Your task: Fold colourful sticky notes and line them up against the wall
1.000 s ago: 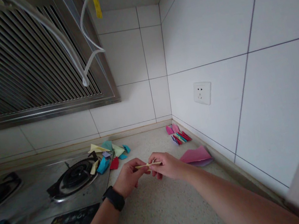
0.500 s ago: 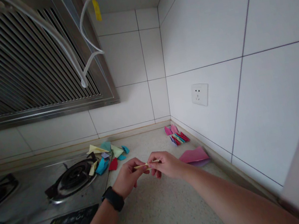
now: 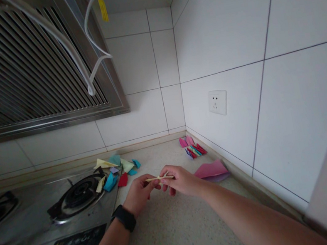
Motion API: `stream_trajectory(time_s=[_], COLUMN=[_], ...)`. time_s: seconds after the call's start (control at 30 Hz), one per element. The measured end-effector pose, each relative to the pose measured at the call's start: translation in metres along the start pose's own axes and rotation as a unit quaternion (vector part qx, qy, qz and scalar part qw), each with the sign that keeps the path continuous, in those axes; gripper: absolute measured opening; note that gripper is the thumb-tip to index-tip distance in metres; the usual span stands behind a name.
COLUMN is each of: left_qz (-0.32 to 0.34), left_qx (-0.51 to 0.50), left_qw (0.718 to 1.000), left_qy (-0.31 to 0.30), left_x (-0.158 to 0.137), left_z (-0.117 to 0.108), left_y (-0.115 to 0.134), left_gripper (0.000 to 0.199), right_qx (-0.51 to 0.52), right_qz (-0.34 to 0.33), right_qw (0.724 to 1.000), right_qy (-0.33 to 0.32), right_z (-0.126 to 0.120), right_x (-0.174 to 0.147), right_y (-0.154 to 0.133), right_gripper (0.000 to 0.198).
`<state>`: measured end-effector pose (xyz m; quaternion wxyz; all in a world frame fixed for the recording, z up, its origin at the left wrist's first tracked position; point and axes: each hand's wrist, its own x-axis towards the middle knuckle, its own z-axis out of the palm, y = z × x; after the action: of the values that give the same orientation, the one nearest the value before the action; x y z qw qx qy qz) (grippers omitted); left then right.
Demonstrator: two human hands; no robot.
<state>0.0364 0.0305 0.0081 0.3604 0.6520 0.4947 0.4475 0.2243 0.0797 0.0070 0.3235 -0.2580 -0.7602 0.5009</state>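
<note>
Between my two hands is a small piece of folded pale yellow paper [image 3: 160,178], seen nearly edge-on above the counter. My left hand [image 3: 139,188] pinches its left end between thumb and fingers. On the other end, the thumb and fingers of my right hand [image 3: 176,178] are closed, with part of the paper hidden behind them. A larger pink paper sheet [image 3: 211,169] lies just right of my right hand. Left of my left hand rests a folded red paper piece [image 3: 123,180].
Several folded coloured papers [image 3: 110,182] spread from the counter onto the gas stove [image 3: 27,231]. Small folded pieces [image 3: 195,150] sit in rows by the right wall. A range hood [image 3: 27,70] with a hanging white cord [image 3: 90,84] juts out above. A socket [image 3: 218,102] is on the wall.
My right fingers have shifted slightly, and more of the yellow paper shows between my hands. The view has moved a little; the other papers lie as before.
</note>
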Motion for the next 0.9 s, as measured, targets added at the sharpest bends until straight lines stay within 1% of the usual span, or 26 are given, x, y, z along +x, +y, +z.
stream_trajectory(time_s=[0.2,0.37,0.53,0.7,0.9], left_qz=[0.017,0.009,-0.001,-0.004,0.005], left_qx=[-0.002,-0.046,-0.081,-0.049,-0.028], left_qw=[1.000,0.999,0.997,0.998,0.999], left_qy=[0.010,0.006,0.006,-0.027,-0.026], left_x=[-0.0013,-0.0043,-0.0051,-0.0042,-0.0020], left_z=[-0.0031,0.0008,0.0039,0.0029,0.0029], left_y=[0.0002,0.0060,0.0067,0.0066,0.0016], left_gripper=[0.034,0.035,0.035,0.037,0.035], right_qx=[0.000,0.033,0.053,0.037,0.021], right_qz=[-0.002,-0.008,-0.014,-0.010,0.004], right_qw=[1.000,0.999,0.998,0.999,1.000], right_qy=[-0.006,-0.017,-0.016,-0.011,-0.017], right_z=[-0.0020,-0.0028,-0.0020,-0.0016,-0.0019], right_x=[-0.0003,-0.0019,-0.0008,-0.0011,-0.0015], right_y=[-0.0006,-0.0056,-0.0051,-0.0046,-0.0026], right_gripper=[0.024,0.025,0.024,0.020,0.021])
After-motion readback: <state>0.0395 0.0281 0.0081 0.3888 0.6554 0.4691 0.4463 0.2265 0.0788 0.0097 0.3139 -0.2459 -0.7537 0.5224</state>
